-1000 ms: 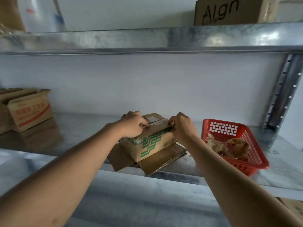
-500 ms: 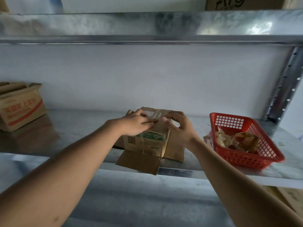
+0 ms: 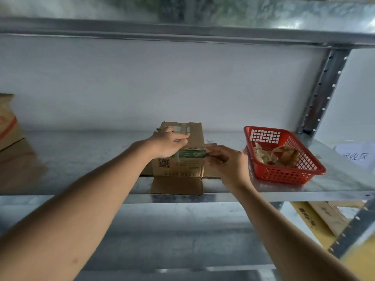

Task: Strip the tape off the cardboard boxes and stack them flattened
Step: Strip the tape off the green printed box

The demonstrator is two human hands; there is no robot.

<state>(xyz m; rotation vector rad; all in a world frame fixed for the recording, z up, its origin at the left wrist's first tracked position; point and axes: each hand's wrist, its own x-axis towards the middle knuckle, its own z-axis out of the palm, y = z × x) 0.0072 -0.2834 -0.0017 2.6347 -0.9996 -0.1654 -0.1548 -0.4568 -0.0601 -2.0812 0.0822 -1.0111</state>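
Observation:
A small brown cardboard box with green print and a QR code stands on the metal shelf, its lower flaps spread flat around it. Strips of tape cross its top. My left hand lies on the box's top with fingers stretched over the tape. My right hand is at the box's right side, fingertips pinching at the top right edge where the tape ends; the tape itself between the fingers is not clearly visible.
A red plastic basket holding crumpled tape sits right of the box. Another cardboard box with red print stands at the far left. A shelf upright rises at the right. Flattened cardboard lies below, right.
The box has been turned so its QR-code face points toward me. My right hand moved from the top down to the right edge. The camera has tilted and shifted.

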